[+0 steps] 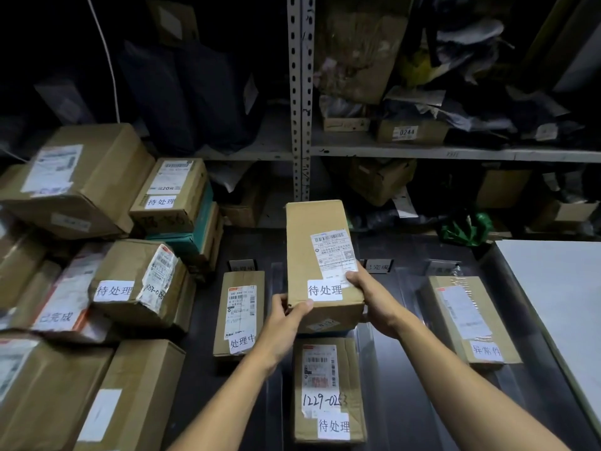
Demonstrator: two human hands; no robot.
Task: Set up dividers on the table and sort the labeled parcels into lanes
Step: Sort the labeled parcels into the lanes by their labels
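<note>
Head view. Both hands hold one long cardboard parcel (320,255) above the dark table (390,369). Its long axis runs away from the person, the near end low between the hands and the far end raised toward the metal shelving (300,92). The left hand (281,323) grips the near left corner, thumb on the top face and fingers curled beneath. The right hand (367,294) grips the near right edge, thumb lying on the top face. A printed shipping label with barcode sits just beyond the right thumb; between the two thumbs a white sticker reads 待处理.

Directly below the hands lies a second parcel (328,388), long axis also running away from the person, marked 1229-02 by hand (last digits unclear) and stickered 待处理. Just left of the left hand lies a narrower parcel (239,314) stickered 处理中. Well to the right of the right hand lies a taped parcel (471,320) stickered 异常件. Beyond the right hand a small upright sign (377,266) reads 已完成; two further signs are too blurred to read.

Far left of the left hand, stacked boxes (140,281) show 待处理 twice and 已完成 once. On the shelf beyond, one box (409,131) bears 0244.
</note>
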